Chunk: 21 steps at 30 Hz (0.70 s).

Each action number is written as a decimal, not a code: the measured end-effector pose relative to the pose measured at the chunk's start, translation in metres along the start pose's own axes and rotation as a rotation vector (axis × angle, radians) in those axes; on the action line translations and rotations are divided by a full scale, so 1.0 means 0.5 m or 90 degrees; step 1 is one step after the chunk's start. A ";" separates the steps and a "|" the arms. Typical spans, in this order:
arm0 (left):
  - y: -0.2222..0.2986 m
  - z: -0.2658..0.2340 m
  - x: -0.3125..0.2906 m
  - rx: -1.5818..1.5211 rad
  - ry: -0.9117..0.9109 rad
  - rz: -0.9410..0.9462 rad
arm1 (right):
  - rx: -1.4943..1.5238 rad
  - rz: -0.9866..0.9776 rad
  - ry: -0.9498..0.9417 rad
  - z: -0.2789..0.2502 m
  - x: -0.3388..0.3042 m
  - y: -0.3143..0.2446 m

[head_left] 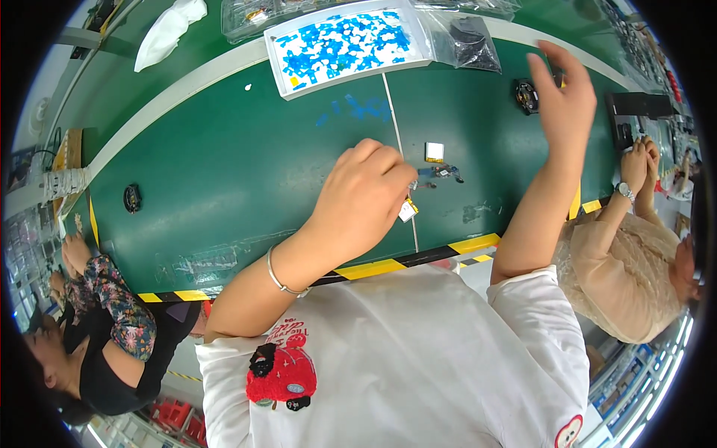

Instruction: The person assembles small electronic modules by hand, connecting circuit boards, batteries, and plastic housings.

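Observation:
My left hand has its fingers curled closed at the middle of the bench, on a small white battery with a yellow edge. Part of the battery pokes out below the fingertips; the thumb is hidden. Beside those fingertips lies a small circuit board with thin wires. Just beyond the board is a second white battery, flat on the mat. My right hand is raised at the far right, thumb and fingers apart with nothing visible between them. A round black housing sits next to it, partly behind the hand.
A white tray of blue and white pieces stands at the back, with a plastic bag of dark parts beside it. Another black housing lies left. Striped tape marks the front edge. People work at both sides.

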<state>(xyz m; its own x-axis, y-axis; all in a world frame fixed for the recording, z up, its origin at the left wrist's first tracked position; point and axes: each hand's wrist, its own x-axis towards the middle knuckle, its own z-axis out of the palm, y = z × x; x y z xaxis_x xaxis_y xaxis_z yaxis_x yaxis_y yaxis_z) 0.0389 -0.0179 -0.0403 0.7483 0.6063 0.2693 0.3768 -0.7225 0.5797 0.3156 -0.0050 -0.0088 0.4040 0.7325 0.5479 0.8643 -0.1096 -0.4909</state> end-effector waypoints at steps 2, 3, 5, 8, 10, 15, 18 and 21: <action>-0.005 -0.012 -0.010 -0.037 -0.011 -0.043 | 0.166 -0.043 -0.144 0.026 -0.017 -0.057; -0.004 -0.021 -0.011 -0.086 -0.001 -0.085 | 0.253 -0.087 -0.216 0.031 -0.029 -0.080; -0.014 -0.032 -0.015 -0.130 0.009 -0.129 | 0.382 -0.172 -0.391 0.038 -0.046 -0.122; -0.034 -0.057 -0.023 -0.485 0.073 -0.283 | 0.569 -0.179 -0.572 0.043 -0.079 -0.175; -0.037 -0.088 -0.016 -0.750 0.060 -0.351 | 0.609 -0.158 -0.592 0.047 -0.091 -0.189; -0.042 -0.107 -0.024 -0.812 0.008 -0.350 | 0.680 -0.137 -0.602 0.053 -0.098 -0.200; -0.035 -0.107 -0.026 -0.797 0.008 -0.327 | 0.713 -0.002 -0.655 0.051 -0.096 -0.203; -0.034 -0.110 -0.027 -0.846 0.021 -0.341 | 0.726 -0.009 -0.655 0.058 -0.095 -0.203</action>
<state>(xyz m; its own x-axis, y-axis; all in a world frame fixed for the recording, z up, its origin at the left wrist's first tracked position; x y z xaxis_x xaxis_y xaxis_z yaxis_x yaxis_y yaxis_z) -0.0073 0.0044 -0.0115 0.6623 0.7219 -0.2006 -0.1909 0.4215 0.8865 0.2000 -0.0092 -0.0044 -0.3918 0.9144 0.1016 -0.0092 0.1065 -0.9943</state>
